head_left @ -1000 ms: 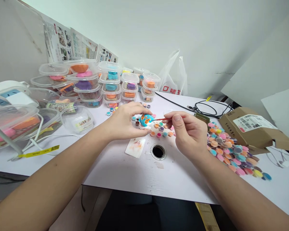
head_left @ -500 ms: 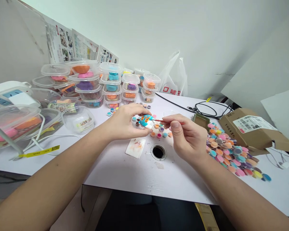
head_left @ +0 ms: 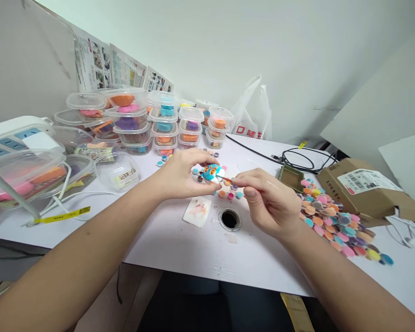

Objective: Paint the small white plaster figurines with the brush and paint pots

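Observation:
Between the thumb and fingers of my left hand (head_left: 185,174) sits a small figurine (head_left: 211,172), painted blue and orange with part of it still white. My right hand (head_left: 271,198) pinches a thin red paintbrush (head_left: 228,179), its tip touching the figurine's right side as far as I can see. Several small paint pots (head_left: 222,194) stand on the table behind and below the figurine, partly covered by my hands. Under my left hand lies a white tissue (head_left: 197,212) with orange-brown stains.
Stacked clear boxes (head_left: 164,127) of coloured pieces fill the back left. A heap of paint pots (head_left: 335,219) lies right, beside an opened cardboard box (head_left: 361,184) and black cable (head_left: 297,159). A round hole (head_left: 230,220) is in the table (head_left: 193,251).
The brush has tilted, its tip now lower and against the figurine's side. The figurine is turned slightly. The whole view has shifted a little, with things appearing farther right.

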The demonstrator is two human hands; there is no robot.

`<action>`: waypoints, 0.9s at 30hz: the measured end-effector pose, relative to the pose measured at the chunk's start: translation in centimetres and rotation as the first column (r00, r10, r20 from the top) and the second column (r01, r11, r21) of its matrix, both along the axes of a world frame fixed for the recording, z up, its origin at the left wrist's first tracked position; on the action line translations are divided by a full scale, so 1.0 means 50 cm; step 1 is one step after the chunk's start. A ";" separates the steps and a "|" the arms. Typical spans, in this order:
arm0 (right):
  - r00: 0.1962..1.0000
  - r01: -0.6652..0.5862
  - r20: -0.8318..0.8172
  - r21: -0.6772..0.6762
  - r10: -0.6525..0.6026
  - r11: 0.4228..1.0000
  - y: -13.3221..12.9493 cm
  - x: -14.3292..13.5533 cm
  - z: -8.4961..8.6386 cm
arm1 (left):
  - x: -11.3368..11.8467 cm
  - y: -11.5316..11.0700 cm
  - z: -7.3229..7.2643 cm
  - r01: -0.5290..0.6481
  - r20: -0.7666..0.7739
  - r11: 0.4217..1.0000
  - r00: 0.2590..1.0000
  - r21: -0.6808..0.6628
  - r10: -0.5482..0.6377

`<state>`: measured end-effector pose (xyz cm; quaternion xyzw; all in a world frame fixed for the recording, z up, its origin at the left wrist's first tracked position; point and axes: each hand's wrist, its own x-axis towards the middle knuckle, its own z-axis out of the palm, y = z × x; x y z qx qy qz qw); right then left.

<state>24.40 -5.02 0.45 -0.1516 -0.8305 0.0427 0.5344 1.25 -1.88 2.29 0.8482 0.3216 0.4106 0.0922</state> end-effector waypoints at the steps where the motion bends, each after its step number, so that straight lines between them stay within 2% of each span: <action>1: 1.000 0.010 -0.012 0.011 -0.010 1.000 0.001 0.000 -0.001 | 0.000 0.000 0.000 -0.001 -0.003 1.000 1.000 0.006 0.001; 11: 0.997 0.020 0.070 0.027 -0.021 0.999 0.002 0.000 0.000 | -0.004 0.005 -0.006 0.004 -0.024 0.999 1.000 0.049 -0.003; 17: 0.994 0.100 0.038 0.114 -0.105 0.988 0.002 -0.002 0.000 | -0.002 0.005 -0.004 -0.032 -0.007 0.998 0.999 0.052 0.032; 21: 0.988 0.072 0.126 0.144 -0.090 0.987 0.001 -0.004 0.002 | -0.001 0.005 -0.004 -0.039 -0.009 0.999 0.999 0.038 0.039; 27: 0.987 0.093 0.114 0.195 -0.116 0.976 0.000 -0.006 0.000 | -0.001 0.005 -0.002 -0.034 -0.010 0.999 0.999 0.026 0.035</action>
